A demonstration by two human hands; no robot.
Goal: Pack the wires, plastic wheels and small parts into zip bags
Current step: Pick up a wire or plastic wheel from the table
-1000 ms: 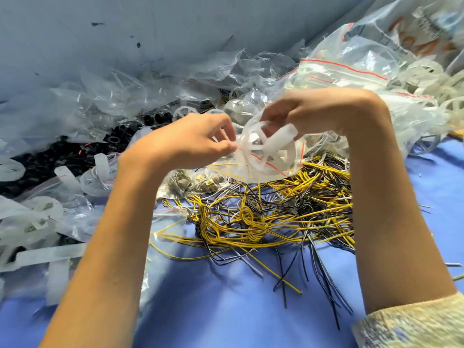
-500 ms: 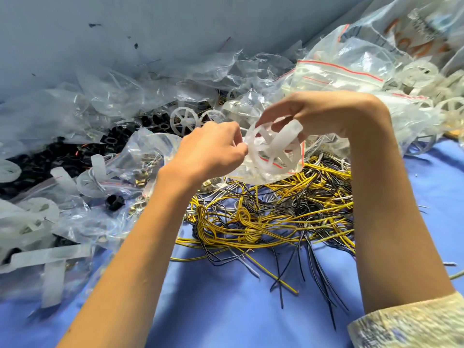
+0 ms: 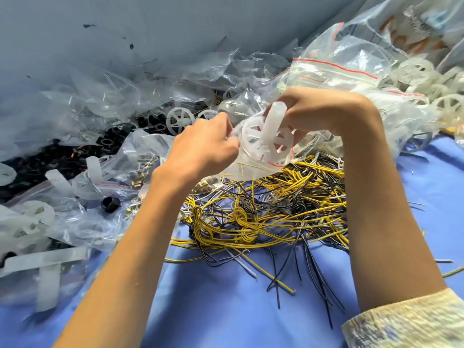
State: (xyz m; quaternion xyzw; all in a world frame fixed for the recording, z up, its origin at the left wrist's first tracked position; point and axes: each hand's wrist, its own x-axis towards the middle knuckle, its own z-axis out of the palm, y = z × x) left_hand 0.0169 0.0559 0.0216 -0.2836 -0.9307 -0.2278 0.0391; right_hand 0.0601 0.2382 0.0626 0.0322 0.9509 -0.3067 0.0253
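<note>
- plastic wheel point(image 3: 266, 139): light, stiff, spoked; held above wires point(image 3: 263, 212), seemingly partly inside zip bag point(image 3: 247, 169); best taken by the rim.
- zip bag: thin, slippery; left hand point(image 3: 203, 149) pinches its edge.
- right hand point(image 3: 319, 109): fingers curled round plastic wheel.

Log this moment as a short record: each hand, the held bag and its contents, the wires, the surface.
left hand: pinches the zip bag at its left edge
right hand: grips the same bag from the right
in the bag: a white plastic wheel, apparently inside, with a white strip poking up
wires: yellow and black, loose tangle below the hands
surface: blue cloth
far left: black parts among clear bags
</note>
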